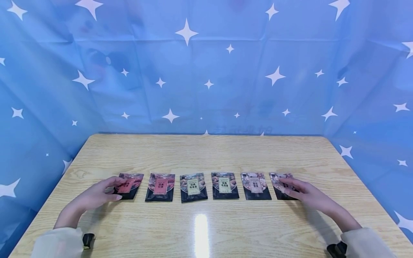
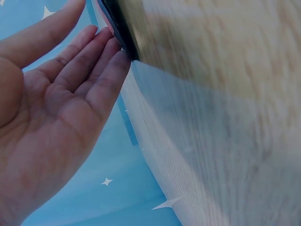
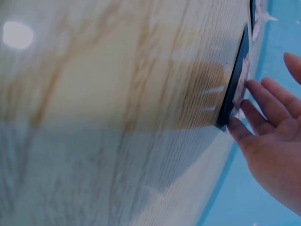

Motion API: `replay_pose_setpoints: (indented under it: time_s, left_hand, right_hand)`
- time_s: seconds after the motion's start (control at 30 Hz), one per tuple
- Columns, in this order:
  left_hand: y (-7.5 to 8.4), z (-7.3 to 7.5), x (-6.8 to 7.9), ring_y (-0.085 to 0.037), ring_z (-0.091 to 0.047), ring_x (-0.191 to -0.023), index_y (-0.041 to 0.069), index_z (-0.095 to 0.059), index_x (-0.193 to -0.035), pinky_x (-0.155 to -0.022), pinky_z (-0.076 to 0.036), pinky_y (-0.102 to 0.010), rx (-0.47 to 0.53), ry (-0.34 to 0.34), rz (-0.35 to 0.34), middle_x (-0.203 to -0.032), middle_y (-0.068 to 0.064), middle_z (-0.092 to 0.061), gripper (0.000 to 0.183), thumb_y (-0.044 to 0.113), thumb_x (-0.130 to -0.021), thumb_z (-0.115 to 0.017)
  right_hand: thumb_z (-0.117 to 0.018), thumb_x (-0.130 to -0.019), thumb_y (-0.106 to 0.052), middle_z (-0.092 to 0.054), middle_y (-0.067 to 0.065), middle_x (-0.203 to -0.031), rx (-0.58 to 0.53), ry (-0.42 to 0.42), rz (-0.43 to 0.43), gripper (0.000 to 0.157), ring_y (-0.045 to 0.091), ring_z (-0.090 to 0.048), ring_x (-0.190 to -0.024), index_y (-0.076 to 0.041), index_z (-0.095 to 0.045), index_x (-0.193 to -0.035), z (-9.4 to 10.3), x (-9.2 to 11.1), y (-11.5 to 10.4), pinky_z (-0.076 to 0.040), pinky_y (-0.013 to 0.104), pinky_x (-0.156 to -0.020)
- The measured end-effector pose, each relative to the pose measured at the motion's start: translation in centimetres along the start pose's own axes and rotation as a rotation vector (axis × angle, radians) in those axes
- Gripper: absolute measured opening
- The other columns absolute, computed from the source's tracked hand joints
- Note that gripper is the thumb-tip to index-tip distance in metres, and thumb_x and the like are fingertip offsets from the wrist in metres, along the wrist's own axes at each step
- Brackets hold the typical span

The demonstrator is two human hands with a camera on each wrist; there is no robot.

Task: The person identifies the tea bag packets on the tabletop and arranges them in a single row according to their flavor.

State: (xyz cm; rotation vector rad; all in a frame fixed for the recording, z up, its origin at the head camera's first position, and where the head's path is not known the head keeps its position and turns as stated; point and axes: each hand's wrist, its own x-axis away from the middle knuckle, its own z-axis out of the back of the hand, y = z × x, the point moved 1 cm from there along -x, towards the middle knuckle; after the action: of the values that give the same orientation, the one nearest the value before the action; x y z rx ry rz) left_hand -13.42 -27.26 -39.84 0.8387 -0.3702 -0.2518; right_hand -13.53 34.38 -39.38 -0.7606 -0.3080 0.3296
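Observation:
Several flat tea sachets with dark lower ends lie in a row across the table. At the left end is a red-labelled sachet (image 1: pixel 131 193); my left hand (image 1: pixel 96 193) touches its outer side with extended fingers, seen also in the left wrist view. Beside it lies a second red-labelled sachet (image 1: pixel 160 187). Two with pale green labels, one sachet (image 1: pixel 194 187) and another sachet (image 1: pixel 225 185), occupy the middle. A pink-labelled sachet (image 1: pixel 256 186) comes after them. My right hand (image 1: pixel 308 194) rests its loosely bent fingers against the rightmost sachet (image 3: pixel 235 87), partly covering it.
The wood-grain table (image 1: pixel 148 229) ends at a blue curtain (image 1: pixel 206 61) with white stars, which rises behind it and on both sides. A bright light reflection lies on the tabletop at front centre. Dark straps show at both cuffs.

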Motion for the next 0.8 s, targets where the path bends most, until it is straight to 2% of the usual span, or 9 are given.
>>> replay_pose_setpoints:
  time_s: [0.07, 0.13, 0.47, 0.63, 0.8]
  left_hand:
    - [0.0, -0.1, 0.0, -0.053, -0.034, -0.117, -0.011, -0.041, -0.126, -0.088, -0.038, -0.058, 0.002, -0.001, 0.0, -0.127, -0.034, -0.039, 0.052, 0.008, -0.084, -0.064]
    - [0.0, -0.1, 0.1, -0.054, -0.034, -0.117, -0.012, -0.041, -0.126, -0.088, -0.039, -0.057, 0.004, 0.001, -0.002, -0.127, -0.034, -0.039, 0.052, 0.007, -0.084, -0.064]
    - [0.3, -0.2, -0.1, -0.053, -0.036, -0.115, -0.012, -0.042, -0.126, -0.087, -0.039, -0.058, -0.034, 0.009, -0.02, -0.127, -0.034, -0.04, 0.053, 0.009, -0.083, -0.065]
    - [0.2, -0.1, -0.2, -0.052, -0.037, -0.115, -0.011, -0.042, -0.126, -0.086, -0.039, -0.058, -0.057, 0.005, -0.022, -0.125, -0.034, -0.042, 0.052, 0.009, -0.083, -0.065]
    - [0.6, 0.0, -0.1, -0.05, -0.035, -0.118, -0.011, -0.041, -0.127, -0.091, -0.035, -0.06, -0.03, 0.011, -0.05, -0.126, -0.032, -0.042, 0.049, 0.007, -0.086, -0.061]
  right_hand:
    - [-0.047, -0.096, -0.019, -0.031, 0.029, -0.138, -0.003, -0.002, -0.001, 0.043, 0.051, -0.018, -0.127, 0.0, -0.042, -0.134, 0.0, 0.0, 0.0, -0.033, 0.057, -0.092]
    - [-0.048, -0.096, -0.02, -0.03, 0.03, -0.139, -0.007, -0.001, -0.008, 0.043, 0.052, -0.016, -0.127, 0.001, -0.042, -0.134, 0.0, 0.0, -0.1, -0.03, 0.06, -0.093]
    - [-0.048, -0.096, -0.026, -0.029, 0.028, -0.14, -0.005, 0.011, -0.058, 0.046, 0.049, -0.021, -0.127, -0.002, -0.042, -0.135, 0.3, 0.4, -0.4, -0.038, 0.055, -0.09]
    - [-0.048, -0.096, -0.024, -0.03, 0.028, -0.14, 0.0, 0.046, -0.046, 0.045, 0.05, -0.025, -0.125, -0.002, -0.042, -0.135, 0.6, 0.8, -0.6, -0.035, 0.059, -0.09]
    - [-0.046, -0.097, -0.022, -0.035, 0.027, -0.137, -0.001, 0.09, -0.039, 0.047, 0.051, -0.028, -0.123, 0.002, -0.037, -0.137, 1.3, 1.2, -1.2, -0.033, 0.06, -0.091]
